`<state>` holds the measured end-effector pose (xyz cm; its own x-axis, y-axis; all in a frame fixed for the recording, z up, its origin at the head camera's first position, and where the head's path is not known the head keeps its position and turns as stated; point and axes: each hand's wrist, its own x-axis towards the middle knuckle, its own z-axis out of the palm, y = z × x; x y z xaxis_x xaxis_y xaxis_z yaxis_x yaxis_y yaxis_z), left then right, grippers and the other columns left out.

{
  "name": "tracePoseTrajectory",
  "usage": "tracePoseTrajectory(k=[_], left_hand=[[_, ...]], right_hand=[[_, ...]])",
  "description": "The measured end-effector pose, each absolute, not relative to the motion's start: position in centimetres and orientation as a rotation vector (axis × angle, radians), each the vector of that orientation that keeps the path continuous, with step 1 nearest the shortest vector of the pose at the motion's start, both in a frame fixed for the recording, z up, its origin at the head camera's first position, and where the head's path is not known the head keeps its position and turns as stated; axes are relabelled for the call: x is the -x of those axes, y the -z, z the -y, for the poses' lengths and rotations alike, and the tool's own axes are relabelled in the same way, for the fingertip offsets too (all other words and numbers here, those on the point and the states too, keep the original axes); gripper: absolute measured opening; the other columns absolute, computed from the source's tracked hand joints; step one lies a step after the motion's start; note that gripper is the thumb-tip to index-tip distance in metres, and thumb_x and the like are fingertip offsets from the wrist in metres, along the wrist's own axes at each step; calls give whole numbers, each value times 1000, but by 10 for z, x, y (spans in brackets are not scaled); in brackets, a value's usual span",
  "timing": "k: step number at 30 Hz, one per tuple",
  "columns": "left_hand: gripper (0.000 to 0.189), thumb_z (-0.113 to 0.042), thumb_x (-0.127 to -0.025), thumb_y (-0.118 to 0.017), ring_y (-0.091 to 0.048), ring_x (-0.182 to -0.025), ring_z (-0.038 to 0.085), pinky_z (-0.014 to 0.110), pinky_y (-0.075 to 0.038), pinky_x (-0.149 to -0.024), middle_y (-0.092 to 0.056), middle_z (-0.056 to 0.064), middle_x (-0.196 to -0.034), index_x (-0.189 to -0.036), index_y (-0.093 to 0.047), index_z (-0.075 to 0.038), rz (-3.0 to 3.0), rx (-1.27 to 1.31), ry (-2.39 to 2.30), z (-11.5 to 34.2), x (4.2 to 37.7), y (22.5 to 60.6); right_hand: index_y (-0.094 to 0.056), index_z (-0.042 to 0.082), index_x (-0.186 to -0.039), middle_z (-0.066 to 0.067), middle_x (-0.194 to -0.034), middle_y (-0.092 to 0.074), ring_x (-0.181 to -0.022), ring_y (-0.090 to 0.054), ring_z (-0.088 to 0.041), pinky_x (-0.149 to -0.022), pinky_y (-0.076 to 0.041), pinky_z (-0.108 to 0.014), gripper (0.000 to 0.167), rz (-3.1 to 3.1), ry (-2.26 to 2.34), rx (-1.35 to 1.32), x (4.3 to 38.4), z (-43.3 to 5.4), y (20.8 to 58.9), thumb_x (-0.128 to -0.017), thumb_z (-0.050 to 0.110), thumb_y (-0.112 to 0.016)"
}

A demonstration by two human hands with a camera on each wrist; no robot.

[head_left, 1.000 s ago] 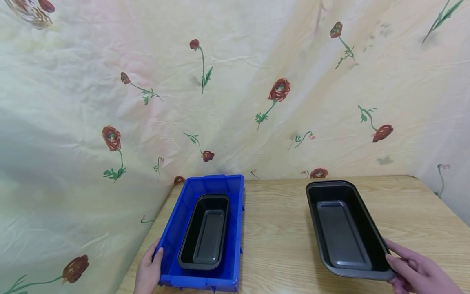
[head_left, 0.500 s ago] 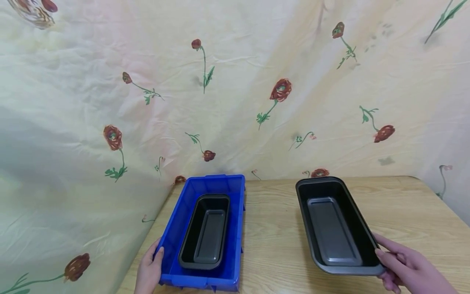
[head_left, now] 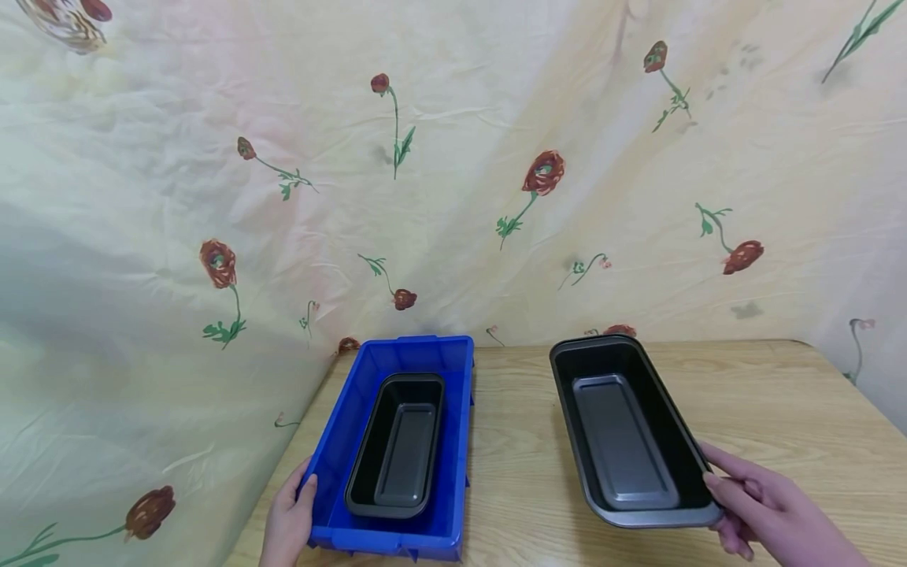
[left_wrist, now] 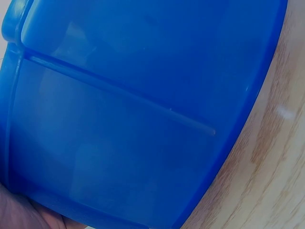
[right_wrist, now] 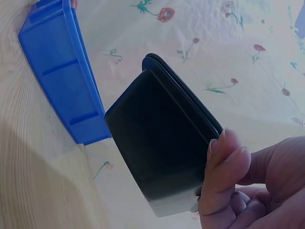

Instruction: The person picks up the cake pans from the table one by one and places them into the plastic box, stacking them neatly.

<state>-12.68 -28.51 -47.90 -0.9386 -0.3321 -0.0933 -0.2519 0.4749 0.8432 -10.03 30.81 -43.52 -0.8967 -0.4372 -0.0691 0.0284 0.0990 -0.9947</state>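
In the head view my left hand [head_left: 286, 520] grips the near left rim of a blue plastic bin [head_left: 397, 543], thumb on top. A dark loaf pan [head_left: 405, 457] lies inside the bin, its mouth up. My right hand [head_left: 768, 508] pinches the near right corner of a second dark loaf pan [head_left: 623, 441], raised over the table and tilted. The right wrist view shows that pan's outer side [right_wrist: 152, 138], with the thumb and fingers at its rim. Blue bin wall [left_wrist: 143, 119] fills most of the left wrist view.
Both the bin and the raised pan are over a light wooden table [head_left: 524, 472]. A flower-printed cloth [head_left: 453, 197] hangs behind the table and along its left side. Bare wood lies between the bin and the raised pan.
My right hand has carried the second loaf pan leftward and slightly up, closer to the bin. The left hand, the bin and the pan inside it have stayed in place.
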Motion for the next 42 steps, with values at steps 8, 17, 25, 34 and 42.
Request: tracePoseTrajectory(k=[8, 17, 25, 34, 42], left_hand=[[50, -23, -115, -36, -44, -133, 58, 71, -45, -100, -39, 37, -153, -156, -36, 6, 2617, -524, 1479, 285, 127, 480], [51, -24, -115, -35, -43, -134, 59, 71, -44, -100, -38, 37, -153, -156, -36, 7, 2603, -519, 1491, 284, 126, 480], [50, -24, -115, -35, -44, -133, 58, 71, -44, -100, -39, 37, -153, -155, -37, 7, 2603, -511, 1478, 285, 126, 481], [50, -23, -115, -35, -44, -134, 58, 70, -45, -100, -40, 36, -153, -155, -37, 7, 2601, -517, 1488, 286, 126, 482], [52, -26, -115, -36, -44, -134, 58, 71, -44, -100, -40, 36, -153, -155, -38, 5, 2601, -513, 1464, 286, 126, 482]], right_hand=[[-27, -9, -157, -12, -73, -65, -60, -63, -22, -52, -52, -31, 46, -2026, 1883, 492, 102, -293, 430, -114, 3, -33], [-45, 9, -157, -12, -70, -64, -59, -63, -20, -49, -50, -33, 46, -1991, 1943, 585, 106, -277, 428, -113, 1, -33], [-3, -24, -149, -5, -74, -65, -60, -62, -15, -51, -53, -29, 54, -2013, 1900, 552, 110, -262, 421, -114, 5, -33], [-2, -22, -151, -5, -77, -67, -61, -61, -13, -53, -54, -27, 56, -1946, 1929, 565, 114, -248, 416, -114, 7, -33], [-2, -21, -152, -5, -75, -65, -60, -60, -13, -53, -53, -26, 60, -1989, 1895, 529, 116, -237, 412, -114, 10, -36]])
